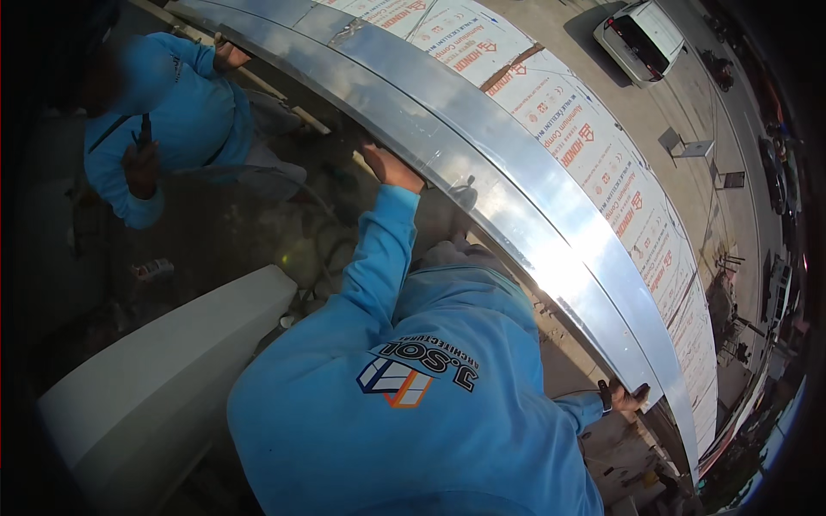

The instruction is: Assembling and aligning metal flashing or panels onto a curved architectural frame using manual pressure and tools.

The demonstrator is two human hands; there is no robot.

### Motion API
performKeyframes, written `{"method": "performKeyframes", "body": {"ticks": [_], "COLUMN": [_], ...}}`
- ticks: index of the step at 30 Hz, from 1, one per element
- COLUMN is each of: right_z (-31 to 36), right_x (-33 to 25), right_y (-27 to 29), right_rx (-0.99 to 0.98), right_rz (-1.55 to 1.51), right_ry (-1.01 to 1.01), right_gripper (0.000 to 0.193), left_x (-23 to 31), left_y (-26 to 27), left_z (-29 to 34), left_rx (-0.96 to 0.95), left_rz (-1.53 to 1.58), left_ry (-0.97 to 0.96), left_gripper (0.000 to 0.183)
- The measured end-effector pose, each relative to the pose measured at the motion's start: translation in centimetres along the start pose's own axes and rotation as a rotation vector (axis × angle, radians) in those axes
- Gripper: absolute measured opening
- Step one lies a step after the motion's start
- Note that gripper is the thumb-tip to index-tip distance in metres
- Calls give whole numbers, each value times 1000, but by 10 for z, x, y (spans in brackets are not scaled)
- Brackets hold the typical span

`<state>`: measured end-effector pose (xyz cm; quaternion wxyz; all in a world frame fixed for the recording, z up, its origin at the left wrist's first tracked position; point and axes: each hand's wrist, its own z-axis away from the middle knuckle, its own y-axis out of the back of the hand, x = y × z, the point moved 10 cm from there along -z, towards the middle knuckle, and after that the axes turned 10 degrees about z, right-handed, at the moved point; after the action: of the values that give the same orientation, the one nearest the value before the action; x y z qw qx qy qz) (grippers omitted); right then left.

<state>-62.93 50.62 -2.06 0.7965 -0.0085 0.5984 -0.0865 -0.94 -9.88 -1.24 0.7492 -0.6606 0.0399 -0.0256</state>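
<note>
The right hand (626,396) is closed around the edge of a long, shiny silver metal panel (525,206), near its lower-right end, while the left hand (393,168) is at the same edge, but its fingers are partly hidden and I cannot tell how tightly they are closed. The panel stretches from upper left to lower right, beside white sheeting with red print (594,142); at the left is a co-worker in a light-blue sweatshirt (206,120).

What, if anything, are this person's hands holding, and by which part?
A long, shiny silver metal panel: the right hand grips its near edge, toward the right end. The left hand meets that edge farther left; whether it grips cannot be told.
</note>
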Motion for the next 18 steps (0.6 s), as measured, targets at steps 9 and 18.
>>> {"method": "performKeyframes", "body": {"ticks": [9,18], "right_z": [-8,57], "right_x": [19,27], "right_y": [-8,-67], "right_rx": [64,-64], "right_rz": [-343,-495], "right_ry": [-170,-438], "right_gripper": [31,23], "left_x": [-123,-225], "left_y": [-11,55], "left_z": [95,172], "left_rx": [205,354], "left_rz": [-189,-252], "left_ry": [132,289], "left_gripper": [54,45]}}
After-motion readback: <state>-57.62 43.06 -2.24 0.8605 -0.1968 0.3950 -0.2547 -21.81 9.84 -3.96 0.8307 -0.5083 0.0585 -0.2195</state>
